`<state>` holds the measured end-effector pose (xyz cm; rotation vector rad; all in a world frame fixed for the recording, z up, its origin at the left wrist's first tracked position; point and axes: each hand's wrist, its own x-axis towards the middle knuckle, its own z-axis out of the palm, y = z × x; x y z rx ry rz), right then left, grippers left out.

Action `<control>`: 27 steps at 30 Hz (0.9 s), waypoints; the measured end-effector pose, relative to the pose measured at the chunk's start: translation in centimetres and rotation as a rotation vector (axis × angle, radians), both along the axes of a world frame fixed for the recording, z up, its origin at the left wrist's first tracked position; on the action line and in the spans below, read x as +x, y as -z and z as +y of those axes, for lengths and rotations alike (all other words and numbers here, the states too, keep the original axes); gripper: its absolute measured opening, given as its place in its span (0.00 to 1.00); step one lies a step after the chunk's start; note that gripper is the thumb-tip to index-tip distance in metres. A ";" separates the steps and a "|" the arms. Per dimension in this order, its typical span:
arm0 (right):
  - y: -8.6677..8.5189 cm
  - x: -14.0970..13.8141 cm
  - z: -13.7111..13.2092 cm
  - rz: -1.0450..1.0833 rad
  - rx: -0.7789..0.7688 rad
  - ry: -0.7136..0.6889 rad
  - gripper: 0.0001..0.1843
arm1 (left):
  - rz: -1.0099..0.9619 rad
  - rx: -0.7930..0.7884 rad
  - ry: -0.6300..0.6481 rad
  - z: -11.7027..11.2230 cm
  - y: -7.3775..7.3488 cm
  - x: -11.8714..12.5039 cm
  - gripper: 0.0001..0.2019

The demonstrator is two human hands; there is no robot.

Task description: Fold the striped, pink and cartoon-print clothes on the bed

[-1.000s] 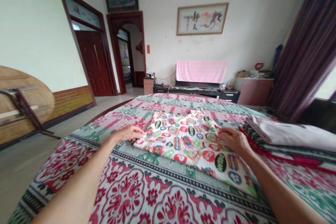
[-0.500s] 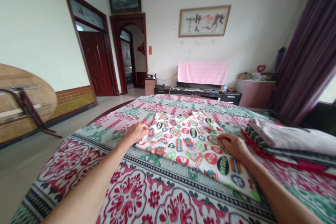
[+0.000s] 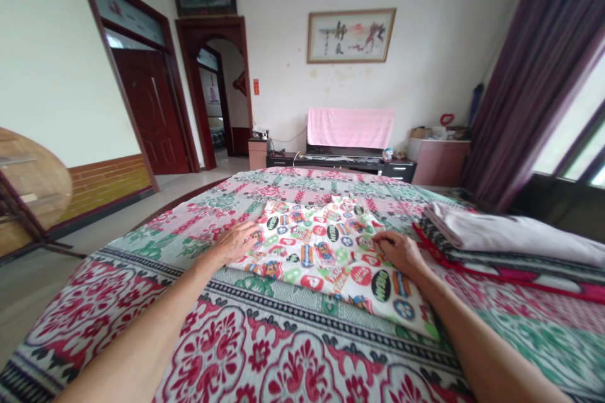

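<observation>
Pressing my left hand (image 3: 239, 240) and right hand (image 3: 399, 250), fingers spread flat, on opposite edges of the folded patterned cloth (image 3: 326, 252) on the bed (image 3: 236, 340).

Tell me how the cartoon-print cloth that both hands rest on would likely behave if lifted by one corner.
Likely floppy: the cartoon-print cloth lies flat in thin folded layers on the bedspread, so a lifted corner would probably droop and unfold. Being so thin, it is probably light for its size. Pushed, it may bunch rather than slide, cloth on cloth.

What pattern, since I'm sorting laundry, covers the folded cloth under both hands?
Folded cloth: white with colourful cartoon badges; head view.
</observation>
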<state>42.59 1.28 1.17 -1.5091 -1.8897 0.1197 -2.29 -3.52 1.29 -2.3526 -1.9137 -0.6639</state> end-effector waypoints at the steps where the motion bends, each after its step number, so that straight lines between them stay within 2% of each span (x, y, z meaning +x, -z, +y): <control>1: -0.1 0.0 -0.1 -0.005 -0.003 0.006 0.14 | 0.002 -0.043 0.015 0.2 0.5 -0.2 0.22; 4: -0.3 -0.1 -0.4 -0.005 -0.008 0.011 0.15 | -0.020 -0.086 0.012 0.4 1.4 -0.7 0.23; 8: -0.4 -0.1 -0.5 0.001 -0.031 0.010 0.15 | -0.059 -0.066 -0.003 0.3 1.4 -0.9 0.22; 12: -0.4 -0.1 -0.4 0.003 -0.045 0.031 0.15 | -0.133 -0.035 -0.012 0.0 0.9 -1.0 0.21; 14: -0.5 0.0 -0.3 0.006 -0.047 0.035 0.15 | -0.225 -0.040 -0.063 -0.2 0.6 -1.1 0.23; 17: -0.4 0.1 -0.3 0.008 -0.045 0.029 0.15 | -0.401 -0.045 -0.151 -0.6 -0.3 -1.7 0.23; 19: -0.2 0.3 -0.1 0.015 -0.037 0.022 0.15 | -0.461 -0.058 -0.134 -1.0 -1.1 -2.2 0.21; 21: 0.0 0.4 0.1 0.030 -0.032 0.019 0.15 | -0.475 -0.143 -0.072 -1.6 -2.0 -2.5 0.20; 23: 0.3 0.5 0.4 0.047 -0.031 0.012 0.16 | -0.471 -0.292 -0.014 -2.2 -2.9 -2.6 0.20; 25: 0.5 0.7 0.6 0.066 -0.036 0.008 0.15 | -0.437 -0.432 0.038 -2.6 -3.4 -2.3 0.20; 27: 0.5 0.9 0.7 0.107 -0.049 0.012 0.15 | -0.371 -0.508 0.075 -2.7 -3.7 -1.8 0.17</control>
